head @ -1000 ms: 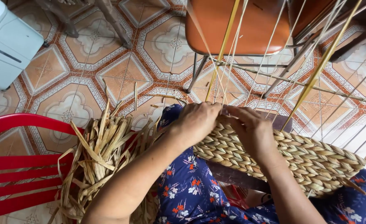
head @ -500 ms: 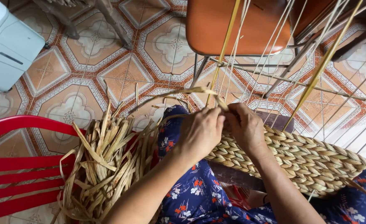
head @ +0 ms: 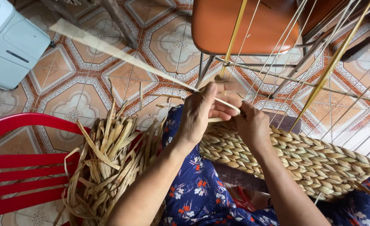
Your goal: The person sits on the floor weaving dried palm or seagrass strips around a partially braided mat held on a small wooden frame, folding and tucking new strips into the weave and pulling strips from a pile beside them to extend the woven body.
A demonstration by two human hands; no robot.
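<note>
Head view: the left hand and the right hand met at frame centre, both pinched shut on one pale fibre strip that ran out toward the upper left. Directly below them the woven mat lay across the lap, extending to the right edge. A bundle of dried strips rested on the red chair at lower left.

Just one view here, a head cam looking steeply down from the wearer's own eyes, pretty close over the lap and forearms, facing forward toward the tiled floor and an orange chair ahead.
</note>
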